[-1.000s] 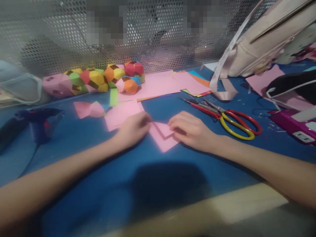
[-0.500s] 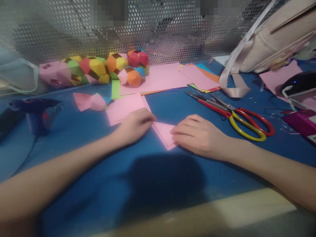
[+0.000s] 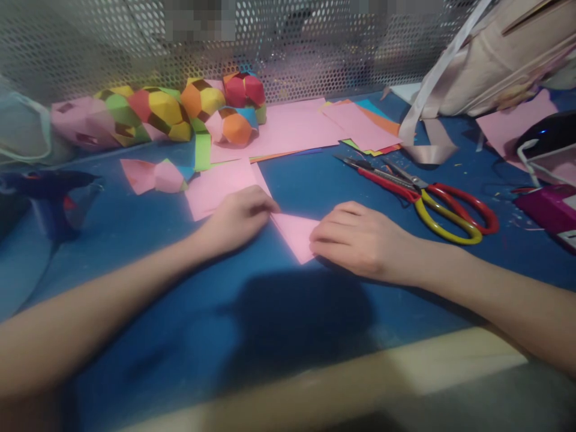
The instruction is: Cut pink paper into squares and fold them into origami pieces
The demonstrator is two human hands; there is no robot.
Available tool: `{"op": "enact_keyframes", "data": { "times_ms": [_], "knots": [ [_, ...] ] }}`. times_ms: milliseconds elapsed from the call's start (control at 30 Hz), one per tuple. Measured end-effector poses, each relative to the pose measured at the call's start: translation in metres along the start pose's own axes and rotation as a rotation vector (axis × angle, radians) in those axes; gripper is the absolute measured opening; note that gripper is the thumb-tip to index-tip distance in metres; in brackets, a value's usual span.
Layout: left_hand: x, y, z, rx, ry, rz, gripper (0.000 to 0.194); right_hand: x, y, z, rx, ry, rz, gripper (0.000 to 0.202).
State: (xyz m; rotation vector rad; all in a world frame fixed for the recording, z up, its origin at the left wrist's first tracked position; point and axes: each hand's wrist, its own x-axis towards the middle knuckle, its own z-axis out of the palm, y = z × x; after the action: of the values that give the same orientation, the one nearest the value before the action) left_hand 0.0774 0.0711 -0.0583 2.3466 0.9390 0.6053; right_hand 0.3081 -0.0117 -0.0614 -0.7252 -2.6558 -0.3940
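Note:
A small pink paper piece (image 3: 294, 234), folded into a triangle, lies flat on the blue table mat (image 3: 279, 312). My left hand (image 3: 238, 217) presses its fingertips on the paper's left corner. From the other side my right hand (image 3: 360, 240) lies palm down on the paper's right edge and hides part of it. Another pink sheet (image 3: 216, 189) lies just behind my left hand.
Red and yellow-handled scissors (image 3: 427, 201) lie to the right. Colourful paper polyhedra (image 3: 180, 111) line the perforated metal back wall. Loose pink and coloured sheets (image 3: 315, 126) lie behind. A dark glue gun (image 3: 45, 192) sits at left, a beige bag (image 3: 495, 60) at right, a magenta box (image 3: 551, 213) at far right.
The raised pink flap has been pressed flat into a triangle. My right hand slid over the paper's right side; the view shifted a little.

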Motion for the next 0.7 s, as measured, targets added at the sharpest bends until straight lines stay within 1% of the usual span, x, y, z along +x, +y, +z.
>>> {"op": "enact_keyframes", "data": {
  "times_ms": [133,300,433,700],
  "knots": [
    [0.0002,0.0002,-0.0003,-0.005,-0.005,-0.001,0.024,0.0004,-0.0009,-0.0021,0.017,-0.004,0.002,0.036],
    [0.0006,0.0005,-0.0003,-0.01,-0.002,0.007,0.024,0.0019,-0.0019,-0.005,0.03,-0.062,0.017,0.035],
    [0.0005,0.0006,-0.0002,-0.003,-0.004,-0.003,0.024,0.0021,-0.0026,-0.0053,0.032,-0.053,0.035,0.037],
    [-0.0001,0.0025,-0.0003,0.004,0.0,-0.032,0.022,0.0036,-0.0034,-0.0092,0.075,-0.128,0.038,0.032]
  ]
}}
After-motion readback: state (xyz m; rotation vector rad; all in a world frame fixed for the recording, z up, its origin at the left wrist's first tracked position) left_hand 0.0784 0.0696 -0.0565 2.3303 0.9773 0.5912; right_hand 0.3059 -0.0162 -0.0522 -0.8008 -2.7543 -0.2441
